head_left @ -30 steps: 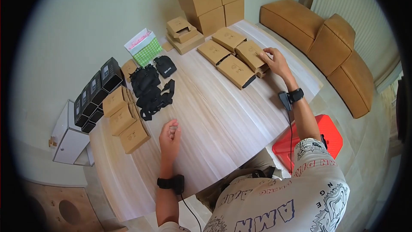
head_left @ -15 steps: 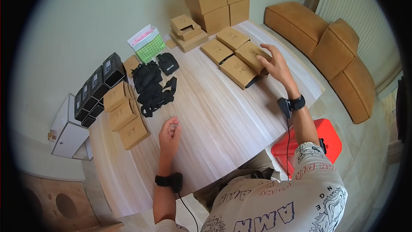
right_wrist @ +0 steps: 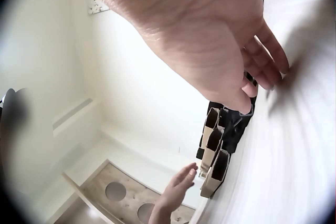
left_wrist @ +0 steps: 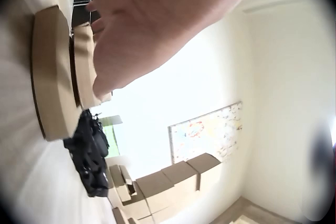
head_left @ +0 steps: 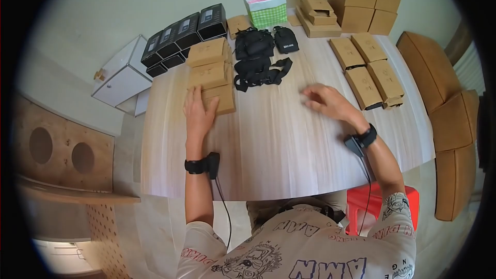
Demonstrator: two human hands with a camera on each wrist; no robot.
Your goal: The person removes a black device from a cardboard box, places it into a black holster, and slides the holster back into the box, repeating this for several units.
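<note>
Left hand (head_left: pixel 198 116) nearer, front box (head_left: pixel 226 97) to its upper right

In the head view, the front cardboard box sat left of centre, lowest in its column, with two like boxes (head_left: pixel 206 74) directly above it in the frame. The left hand came at it from the lower left, covering its left end. Its fingers were extended, the thumb spread apart, and nothing was clasped; whether the fingertips pressed the cardboard could not be told. As far as could be seen, the box's long axis ran roughly left to right, across the line of the forearm. The right hand (head_left: pixel 330 103) was well apart, right of centre over the table (head_left: pixel 274 150), fingers loosely bent around nothing. The black straps (head_left: pixel 263 76) lay between the two, higher in the frame.
</note>
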